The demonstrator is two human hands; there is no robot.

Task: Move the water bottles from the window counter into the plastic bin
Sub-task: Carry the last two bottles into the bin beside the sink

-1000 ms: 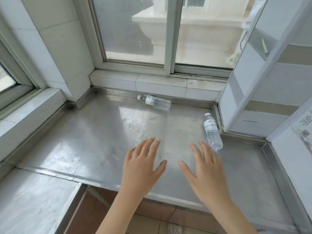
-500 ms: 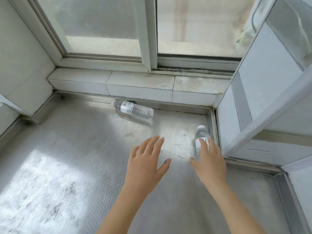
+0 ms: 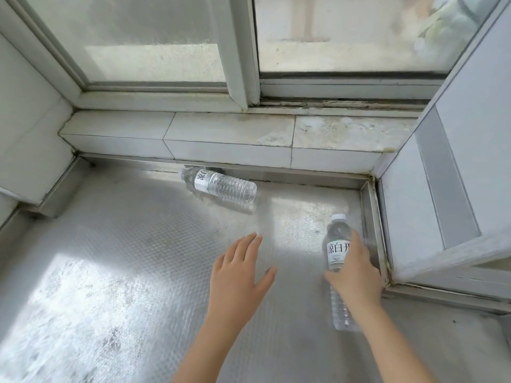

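Two clear water bottles with white labels lie on the steel window counter (image 3: 116, 261). The near bottle (image 3: 336, 244) lies by the counter's right edge, cap pointing away from me; my right hand (image 3: 355, 272) wraps over its middle, fingers curled around it. The far bottle (image 3: 221, 185) lies on its side against the back ledge, cap to the left. My left hand (image 3: 237, 277) hovers over the counter with fingers spread, short of the far bottle, holding nothing. The plastic bin is out of view.
A tiled ledge (image 3: 229, 139) and sliding window (image 3: 243, 51) close off the back. A white panel (image 3: 448, 189) stands along the right edge, a tiled wall (image 3: 27, 128) on the left. A raised steel lip (image 3: 373, 225) borders the counter at right.
The view has moved closer to the counter. My right hand has slid forward and closed around the near bottle. My left hand has advanced toward the far bottle.
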